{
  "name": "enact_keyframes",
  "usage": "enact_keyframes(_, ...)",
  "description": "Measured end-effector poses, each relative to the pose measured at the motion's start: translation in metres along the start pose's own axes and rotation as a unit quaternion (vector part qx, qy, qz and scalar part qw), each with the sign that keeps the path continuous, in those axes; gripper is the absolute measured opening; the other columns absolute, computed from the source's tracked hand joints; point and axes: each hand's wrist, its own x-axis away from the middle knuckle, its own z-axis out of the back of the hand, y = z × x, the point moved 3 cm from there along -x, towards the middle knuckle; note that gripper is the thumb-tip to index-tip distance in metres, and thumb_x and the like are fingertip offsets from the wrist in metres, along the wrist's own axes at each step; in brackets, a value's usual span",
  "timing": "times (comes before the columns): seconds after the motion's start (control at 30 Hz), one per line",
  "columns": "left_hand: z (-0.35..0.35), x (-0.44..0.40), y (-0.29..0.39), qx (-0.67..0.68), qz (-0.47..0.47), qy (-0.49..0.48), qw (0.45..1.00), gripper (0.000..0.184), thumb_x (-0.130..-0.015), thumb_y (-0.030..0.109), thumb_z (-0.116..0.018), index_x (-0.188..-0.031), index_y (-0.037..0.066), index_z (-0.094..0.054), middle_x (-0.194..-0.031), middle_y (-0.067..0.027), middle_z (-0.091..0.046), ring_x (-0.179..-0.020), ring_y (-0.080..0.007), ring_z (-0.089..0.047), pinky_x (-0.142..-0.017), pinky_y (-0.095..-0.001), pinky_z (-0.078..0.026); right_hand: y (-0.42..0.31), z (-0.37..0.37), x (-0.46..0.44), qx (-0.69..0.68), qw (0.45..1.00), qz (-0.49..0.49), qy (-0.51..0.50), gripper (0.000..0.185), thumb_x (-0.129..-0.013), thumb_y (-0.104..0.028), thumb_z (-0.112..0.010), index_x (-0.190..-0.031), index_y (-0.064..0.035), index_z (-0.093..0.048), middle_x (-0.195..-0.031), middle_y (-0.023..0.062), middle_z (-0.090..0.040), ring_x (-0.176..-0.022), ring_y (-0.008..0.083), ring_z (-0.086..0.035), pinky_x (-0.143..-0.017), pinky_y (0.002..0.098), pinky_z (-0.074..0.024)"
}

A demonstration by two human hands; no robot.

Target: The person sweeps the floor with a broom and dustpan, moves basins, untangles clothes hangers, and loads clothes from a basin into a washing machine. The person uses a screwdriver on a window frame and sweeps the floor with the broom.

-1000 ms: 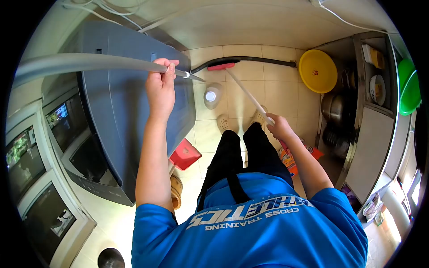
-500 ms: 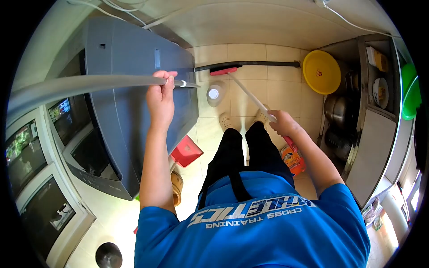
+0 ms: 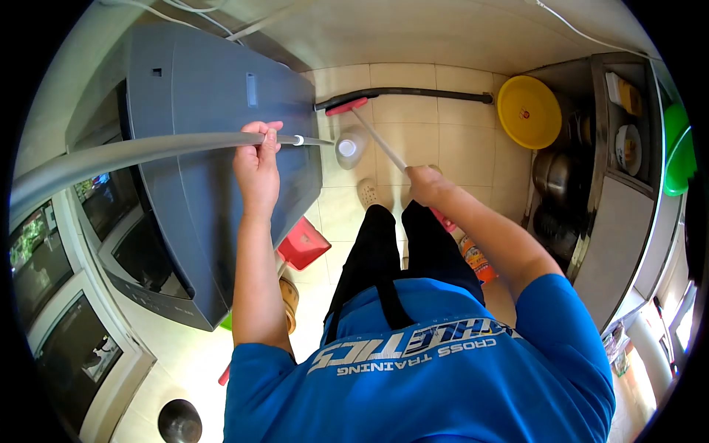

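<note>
Brush [image 3: 381, 142] with a red head slants forward and left from the right hand [image 3: 428, 186], which is clenched round its pale handle above the right thigh; a red end shows just behind that grip, towards the body. The red head [image 3: 347, 106], farthest from the fist, meets the line of a black hose [image 3: 428, 92] along the foot of the wall; whether the two touch cannot be told.

To the left of this grip, the left hand [image 3: 257, 166] grasps a grey pole [image 3: 177, 145], thumb and fingers closed about it. Its thick part runs left from the fingers and its narrow part, with a white ring, runs right. The narrow tip ends just beside a clear bottle [image 3: 350, 152] with a white cap, between the two grips and forward of the right one.

Beneath the left grip and the pole is a large grey appliance [image 3: 214, 96]. Behind that hand, towards the body, lie a red dustpan [image 3: 303, 245] and, nearer the forearm, a brown tub [image 3: 290, 301].

Right of the right grip, a yellow basin [image 3: 529, 111] leans well forward, with a metal pot [image 3: 552, 177] nearer by the shelving [image 3: 617, 244]. Behind this hand, an orange packet [image 3: 478, 260] shows beside the right leg.
</note>
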Motion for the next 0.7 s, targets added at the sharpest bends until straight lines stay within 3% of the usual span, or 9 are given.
enact_keyframes(0.1, 0.004, 0.001, 0.004, 0.001, 0.006, 0.005, 1.000, 0.011, -0.089, 0.014, -0.047, -0.096, 0.006, -0.047, -0.101, -0.0089, -0.056, -0.089, -0.0110, -0.052, -0.077, -0.0263, -0.046, 0.045, 0.016, -0.006, 0.085, 0.996, -0.013, 0.022, 0.033, -0.078, -0.003, -0.044, -0.111, -0.0045, -0.049, -0.101, 0.0215, -0.055, -0.095, 0.0339, -0.054, -0.080, 0.0407, -0.0443)
enact_keyframes(0.13, 0.006, 0.001, 0.006, -0.001, -0.003, 0.003, 1.000, 0.011, -0.089, 0.014, -0.047, -0.096, 0.006, -0.047, -0.101, -0.0088, -0.056, -0.089, -0.0109, -0.052, -0.077, -0.0263, -0.046, 0.043, 0.047, 0.012, 0.144, 0.989, 0.019, 0.017, 0.016, -0.079, -0.006, -0.048, -0.093, -0.0052, -0.054, -0.094, 0.0174, -0.058, -0.092, 0.0308, -0.057, -0.075, 0.0386, -0.0460)
enact_keyframes(0.2, 0.010, -0.001, 0.008, 0.001, -0.015, 0.007, 1.000, 0.010, -0.089, 0.014, -0.047, -0.096, 0.006, -0.047, -0.101, -0.0086, -0.056, -0.089, -0.0107, -0.052, -0.077, -0.0263, -0.046, 0.060, 0.077, 0.026, 0.123, 0.992, 0.035, 0.009, 0.035, -0.073, -0.003, -0.050, -0.109, -0.0052, -0.053, -0.100, 0.0184, -0.056, -0.088, 0.0309, -0.058, -0.074, 0.0384, -0.0467)
enact_keyframes(0.27, 0.012, 0.002, 0.005, -0.010, -0.005, 0.000, 1.000, 0.010, -0.089, 0.014, -0.047, -0.096, 0.006, -0.047, -0.101, -0.0084, -0.056, -0.090, -0.0110, -0.052, -0.076, -0.0263, -0.046, 0.032, 0.105, 0.042, 0.074, 0.997, 0.006, -0.031, 0.038, -0.073, -0.003, -0.050, -0.111, -0.0054, -0.052, -0.099, 0.0185, -0.056, -0.089, 0.0314, -0.057, -0.074, 0.0385, -0.0467)
enact_keyframes(0.37, 0.012, 0.009, -0.004, -0.021, -0.005, -0.002, 1.000, 0.009, -0.089, 0.014, -0.047, -0.095, 0.006, -0.047, -0.100, -0.0084, -0.057, -0.090, -0.0113, -0.052, -0.075, -0.0257, -0.046, 0.010, 0.094, 0.025, -0.007, 0.998, -0.040, -0.056, 0.040, -0.071, -0.002, -0.049, -0.111, -0.0050, -0.052, -0.101, 0.0180, -0.056, -0.092, 0.0326, -0.056, -0.075, 0.0393, -0.0464)
enact_keyframes(0.43, 0.013, 0.013, -0.003, -0.035, -0.014, 0.003, 0.999, 0.009, -0.089, 0.013, -0.047, -0.095, 0.006, -0.047, -0.100, -0.0084, -0.057, -0.090, -0.0111, -0.052, -0.075, -0.0254, -0.046, 0.020, 0.054, -0.027, 0.162, 0.985, 0.049, -0.016, 0.038, -0.073, -0.003, -0.047, -0.110, -0.0065, -0.052, -0.100, 0.0173, -0.057, -0.091, 0.0329, -0.056, -0.076, 0.0398, -0.0462)
enact_keyframes(0.5, 0.017, 0.018, -0.005, -0.055, -0.017, 0.007, 0.998, 0.009, -0.089, 0.013, -0.047, -0.094, 0.006, -0.047, -0.099, -0.0084, -0.057, -0.089, -0.0110, -0.052, -0.074, -0.0251, -0.046, 0.028, 0.039, -0.037, 0.140, 0.988, 0.060, 0.010, 0.042, -0.072, -0.002, -0.049, -0.114, -0.0086, -0.051, -0.101, 0.0178, -0.057, -0.092, 0.0327, -0.056, -0.078, 0.0392, -0.0454)
enact_keyframes(0.6, 0.020, 0.020, -0.003, -0.034, -0.021, 0.022, 0.999, 0.009, -0.089, 0.013, -0.048, -0.094, 0.006, -0.047, -0.098, -0.0078, -0.058, -0.087, -0.0102, -0.052, -0.073, -0.0248, -0.046, 0.055, 0.054, -0.008, 0.101, 0.994, -0.017, 0.045, 0.046, -0.072, -0.003, -0.051, -0.117, -0.0133, -0.050, -0.101, 0.0187, -0.057, -0.095, 0.0326, -0.054, -0.081, 0.0382, -0.0440)
enact_keyframes(0.7, 0.025, 0.026, -0.006, 0.011, -0.009, 0.055, 0.998, 0.007, -0.087, 0.010, -0.049, -0.089, 0.004, -0.047, -0.091, -0.0063, -0.059, -0.077, -0.0103, -0.050, -0.071, -0.0236, -0.041, 0.093, 0.064, 0.029, 0.108, 0.992, -0.025, 0.058, 0.044, -0.074, -0.006, -0.050, -0.117, -0.0153, -0.049, -0.098, 0.0185, -0.058, -0.091, 0.0332, -0.055, -0.078, 0.0391, -0.0448)
